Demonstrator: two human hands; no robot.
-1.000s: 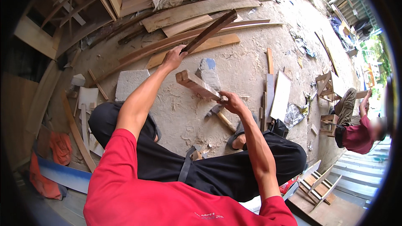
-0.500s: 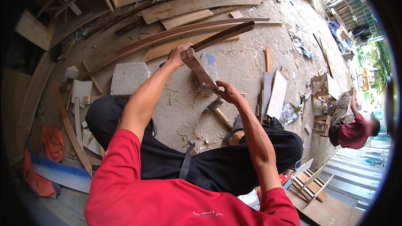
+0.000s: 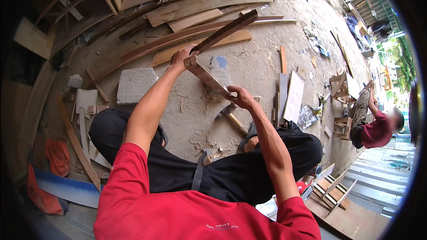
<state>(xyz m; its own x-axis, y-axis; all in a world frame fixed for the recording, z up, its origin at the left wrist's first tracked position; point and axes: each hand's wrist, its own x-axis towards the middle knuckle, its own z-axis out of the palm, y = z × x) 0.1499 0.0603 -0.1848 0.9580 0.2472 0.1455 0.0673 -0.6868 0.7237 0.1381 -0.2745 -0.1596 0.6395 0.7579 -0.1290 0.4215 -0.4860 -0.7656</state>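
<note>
Two lengths of dark brown wood meet at an angle in front of me, and I cannot tell whether they are joined. My left hand (image 3: pixel 181 56) is closed round the wood near the corner. From there the longer dark strip (image 3: pixel 227 30) slants up and away to the right. The shorter wooden piece (image 3: pixel 207 76) runs down to my right hand (image 3: pixel 240 97), whose fingers are closed on its lower end. Below that hand, a hammer (image 3: pixel 236 123) lies on the ground between my feet. A pale block with a blue patch (image 3: pixel 220 67) sits beneath the wood.
A white rough block (image 3: pixel 135 85) lies left of my arms. Several long boards (image 3: pixel 209 5) are spread on the far ground. More boards (image 3: pixel 294 97) lie to the right, near crumpled plastic (image 3: pixel 308 114). Another person (image 3: pixel 377 129) sits at far right by a wooden stool (image 3: pixel 343 88).
The wood and my left hand have shifted slightly left, and the long strip's far end has risen in the picture. The right hand has barely moved. The other person's arm has changed position.
</note>
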